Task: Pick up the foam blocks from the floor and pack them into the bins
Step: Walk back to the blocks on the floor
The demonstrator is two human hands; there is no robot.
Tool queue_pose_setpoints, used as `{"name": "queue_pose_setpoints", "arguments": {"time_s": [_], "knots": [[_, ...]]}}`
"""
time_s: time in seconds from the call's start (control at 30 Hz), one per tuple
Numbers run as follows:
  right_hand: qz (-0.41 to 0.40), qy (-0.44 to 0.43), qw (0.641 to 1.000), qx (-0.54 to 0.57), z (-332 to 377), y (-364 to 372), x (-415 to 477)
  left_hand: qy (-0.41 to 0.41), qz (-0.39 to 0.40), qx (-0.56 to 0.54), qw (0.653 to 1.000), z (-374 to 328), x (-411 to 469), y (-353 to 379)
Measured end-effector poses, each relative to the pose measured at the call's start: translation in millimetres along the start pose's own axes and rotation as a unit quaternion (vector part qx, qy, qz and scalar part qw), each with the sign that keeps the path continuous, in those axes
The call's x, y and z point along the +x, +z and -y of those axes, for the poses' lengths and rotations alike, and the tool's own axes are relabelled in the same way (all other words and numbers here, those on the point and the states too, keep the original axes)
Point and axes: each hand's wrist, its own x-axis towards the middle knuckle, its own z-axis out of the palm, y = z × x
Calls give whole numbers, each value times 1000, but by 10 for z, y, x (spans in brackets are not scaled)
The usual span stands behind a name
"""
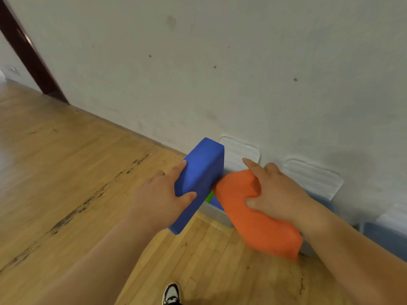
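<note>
Fingers of the left hand (164, 192) clamp a blue block (199, 183); the right hand (275, 190) grips an orange block (253, 219), both arms outstretched.

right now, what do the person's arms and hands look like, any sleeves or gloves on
No sleeves show: the left arm and right arm are bare as far as the frame reaches. The left hand and right hand wear no gloves, and no watch, ring or band is visible. A black-and-white shoe shows at the bottom edge.
</note>
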Motion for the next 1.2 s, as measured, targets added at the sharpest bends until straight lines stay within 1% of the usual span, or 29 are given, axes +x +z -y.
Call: {"name": "queue_pose_setpoints", "arguments": {"time_s": [0.13, 0.3, 0.43, 0.57, 0.7, 0.83, 0.93, 1.0, 1.1, 1.2], "knots": [[-13, 92, 995, 23, -28, 199, 657, 31, 42, -21, 998, 422, 987, 180], [-44, 197, 978, 57, 7, 343, 1317, 63, 81, 3, 995, 840, 2094, 176], [-43, 262, 959, 99, -75, 517, 1752, 76, 101, 26, 992, 985, 2842, 253], [-25, 297, 946, 126, -296, 709, 2341, 63, 129, 18, 989, 1034, 3497, 573], [-8, 292, 945, 149, -688, 944, 3158, 24, 150, 13, 988, 1098, 4094, 967], [51, 297, 936, 181, -1052, 1233, 3947, -40, 162, 4, 986, 1188, 4580, 1286], [87, 282, 936, 194, -1316, 1602, 4559, -66, 165, -13, 984, 1303, 4969, 1603], [120, 291, 930, 189, -1493, 1990, 4955, -79, 176, -31, 981, 1417, 5292, 1921], [167, 322, 902, 237, -1637, 2678, 5427, -101, 203, -50, 973, 1649, 5710, 2475], [187, 359, 873, 273, -1767, 3436, 5849, -110, 236, -48, 964, 1947, 6125, 3161]]}}
